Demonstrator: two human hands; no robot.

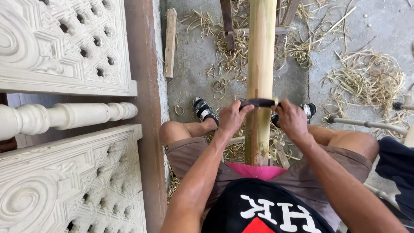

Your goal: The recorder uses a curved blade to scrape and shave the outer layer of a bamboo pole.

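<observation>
At frame centre, our left hand (pixel 229 118) and right hand (pixel 292 121) are both clenched around a dark blade (pixel 258 102) laid across the upright bamboo pole (pixel 260 60).

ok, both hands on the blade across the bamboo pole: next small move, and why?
Probably draw the dark blade toward the body along the bamboo pole. The left hand and right hand grip its two ends, it lies crosswise on the pole's face, and the stretch below it down to the lap looks greener and rougher. Curled shavings on the concrete floor suggest such scraping strokes.
</observation>
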